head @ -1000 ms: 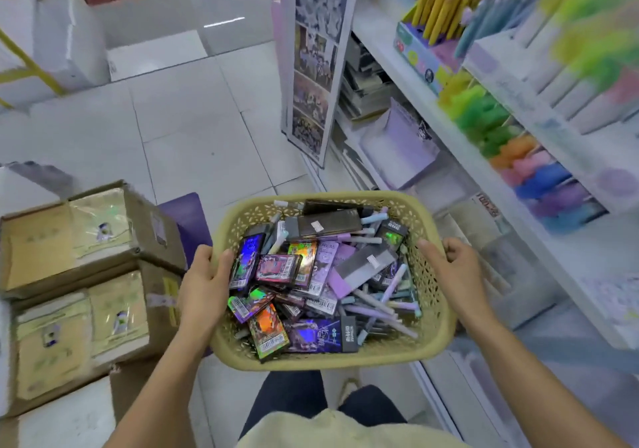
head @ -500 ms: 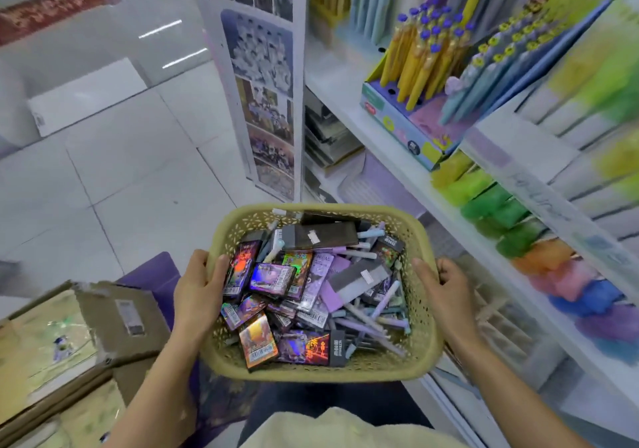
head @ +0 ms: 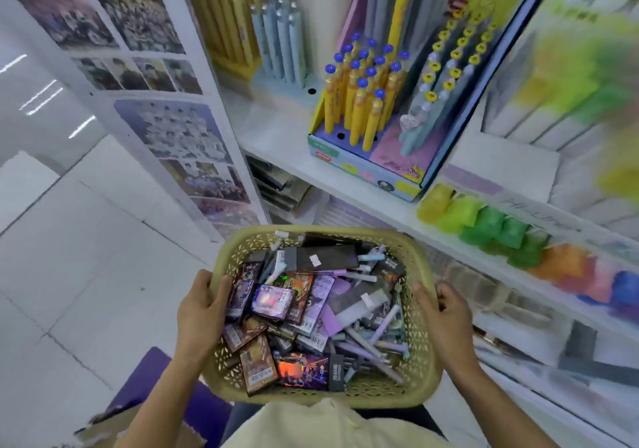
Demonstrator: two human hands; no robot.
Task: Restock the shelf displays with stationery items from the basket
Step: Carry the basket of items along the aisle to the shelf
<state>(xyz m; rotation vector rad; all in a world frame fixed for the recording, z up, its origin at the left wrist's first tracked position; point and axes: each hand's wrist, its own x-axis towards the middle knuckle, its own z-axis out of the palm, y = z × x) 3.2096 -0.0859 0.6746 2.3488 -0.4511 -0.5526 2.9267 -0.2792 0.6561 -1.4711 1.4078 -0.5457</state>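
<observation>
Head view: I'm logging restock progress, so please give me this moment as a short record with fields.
carrier: tan perforated basket, held low beside the shelf
contents: small printed boxes mostly on the left, loose pastel pens mostly on the right
left hand: grips the left rim, thumb inside
right hand: grips the right rim
display: yellow pens with blue tops upright in a display box
progress: no item picked out yet

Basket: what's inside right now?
A loose pile: foil card packs on the left and front, a long dark box on top at the far side, pastel pens on the right. The pile hides the floor of the basket and anything underneath.
</observation>
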